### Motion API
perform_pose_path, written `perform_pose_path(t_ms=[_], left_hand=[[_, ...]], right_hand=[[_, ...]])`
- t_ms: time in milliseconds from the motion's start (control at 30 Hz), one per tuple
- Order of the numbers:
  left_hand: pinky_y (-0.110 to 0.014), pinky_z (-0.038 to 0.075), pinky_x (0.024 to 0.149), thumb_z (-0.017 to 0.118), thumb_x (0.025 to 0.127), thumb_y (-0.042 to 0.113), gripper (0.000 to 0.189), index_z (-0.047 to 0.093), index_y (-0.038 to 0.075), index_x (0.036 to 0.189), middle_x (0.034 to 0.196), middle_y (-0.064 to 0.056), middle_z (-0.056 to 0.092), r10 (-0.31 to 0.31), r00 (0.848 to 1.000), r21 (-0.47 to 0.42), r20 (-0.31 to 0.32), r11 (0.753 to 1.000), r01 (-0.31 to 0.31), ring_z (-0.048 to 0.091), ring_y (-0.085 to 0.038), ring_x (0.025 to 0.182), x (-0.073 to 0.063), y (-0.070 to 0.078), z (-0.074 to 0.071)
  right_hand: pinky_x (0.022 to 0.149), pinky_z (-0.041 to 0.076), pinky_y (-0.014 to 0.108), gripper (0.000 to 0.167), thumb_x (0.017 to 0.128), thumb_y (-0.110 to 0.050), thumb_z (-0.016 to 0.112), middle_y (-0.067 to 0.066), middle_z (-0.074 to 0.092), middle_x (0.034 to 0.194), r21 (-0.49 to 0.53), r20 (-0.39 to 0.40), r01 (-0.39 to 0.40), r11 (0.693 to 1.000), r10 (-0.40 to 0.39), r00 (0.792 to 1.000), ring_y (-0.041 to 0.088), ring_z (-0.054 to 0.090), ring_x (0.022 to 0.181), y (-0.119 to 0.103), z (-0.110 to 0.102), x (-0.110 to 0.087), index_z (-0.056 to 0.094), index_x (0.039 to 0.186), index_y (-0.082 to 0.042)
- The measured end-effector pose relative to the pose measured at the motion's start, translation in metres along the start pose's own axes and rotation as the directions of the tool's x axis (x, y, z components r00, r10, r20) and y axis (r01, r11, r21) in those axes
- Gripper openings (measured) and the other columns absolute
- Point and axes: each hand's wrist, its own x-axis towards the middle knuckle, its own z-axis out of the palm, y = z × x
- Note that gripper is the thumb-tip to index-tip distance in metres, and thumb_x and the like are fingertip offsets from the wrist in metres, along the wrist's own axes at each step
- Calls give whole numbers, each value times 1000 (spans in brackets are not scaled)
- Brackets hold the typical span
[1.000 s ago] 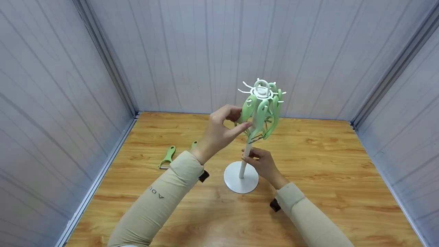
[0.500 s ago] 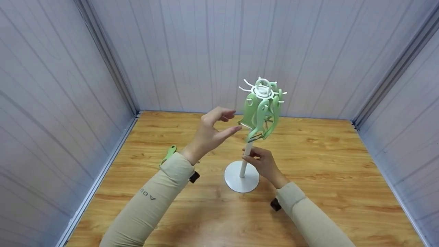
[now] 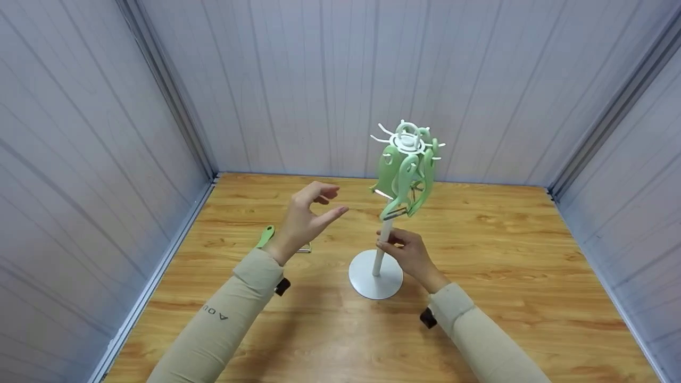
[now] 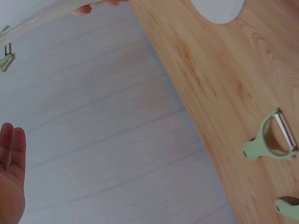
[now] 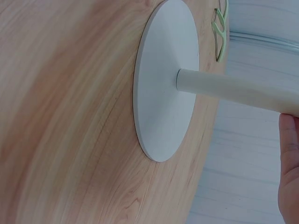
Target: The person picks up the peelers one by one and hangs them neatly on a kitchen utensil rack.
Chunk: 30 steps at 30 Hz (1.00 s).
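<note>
Here's the right hand, low on the white stand, thumb and fingers closed round its pole just above the base. The round white base sits flat on the tabletop, and the right wrist view shows the pole rising from its middle. Up at the top of the stand, there's the hooked ring, white arms fanning out all round, a couple of them poking out bare on its left side. And from the others hang the green Y-peelers, loops up on the hooks, blades down beside the pole, so bunched and overlapping that I can't give an exact count. Over to the left of the stand, well clear of it, the left hand is up in the air, thumb and fingers spread with a wide gap between them. Below that hand, also left of the stand, two more peelers lie on the wood-grain table: the left wrist view catches one whole peeler and the handle end of another peeler. Beige sleeves run in on both sides of the stand, a small black device under each wrist. Behind the stand, a pale panelled wall closes things off.
</note>
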Motion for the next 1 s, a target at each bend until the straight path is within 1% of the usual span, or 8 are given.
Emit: perform_pose_path(t_ms=[133,367,467,600,833,1000], left_hand=[[-48,64,92,88,94,11,36,74,-3,123,117,-19,76,-19,1000,18,6,1000,19,73,-36,107,-11,-9,-3],[-46,64,91,88,93,13,36,75,-2,123,115,-17,77,-93,995,81,33,993,90,73,-32,105,-29,-23,-6],[-45,65,89,89,93,13,36,75,-1,122,114,-17,77,-109,993,113,34,988,105,73,-31,104,-37,-30,-7],[-45,65,89,88,94,14,34,76,0,122,116,-17,77,-132,990,155,51,980,123,74,-32,105,-47,-40,-7],[-50,63,93,86,96,19,37,74,0,126,120,-18,75,-235,969,190,76,957,217,72,-39,111,-63,-56,-9],[-49,62,94,85,98,21,39,73,1,129,121,-16,75,-293,952,211,86,939,270,71,-34,111,-69,-65,-12]], right_hand=[[82,61,20,25,102,-5,75,22,77,105,22,5,-8,1000,8,1000,5,70,92,-1,0,-1,75,124,7],[82,62,20,25,102,-4,75,28,76,106,16,14,15,1000,-15,1000,5,71,92,0,1,0,75,124,8],[83,62,20,25,101,-4,75,28,76,107,9,9,21,1000,-21,1000,4,71,93,1,1,0,75,124,8],[83,62,20,25,101,-3,76,29,77,108,-1,3,25,1000,-25,1000,3,72,93,1,0,1,75,123,8],[84,62,20,25,101,-3,76,28,77,109,-8,6,33,999,-33,999,4,72,93,2,0,2,76,124,8],[82,62,20,25,100,-2,75,30,76,108,15,8,29,999,-29,1000,4,71,92,0,0,2,75,123,10]])
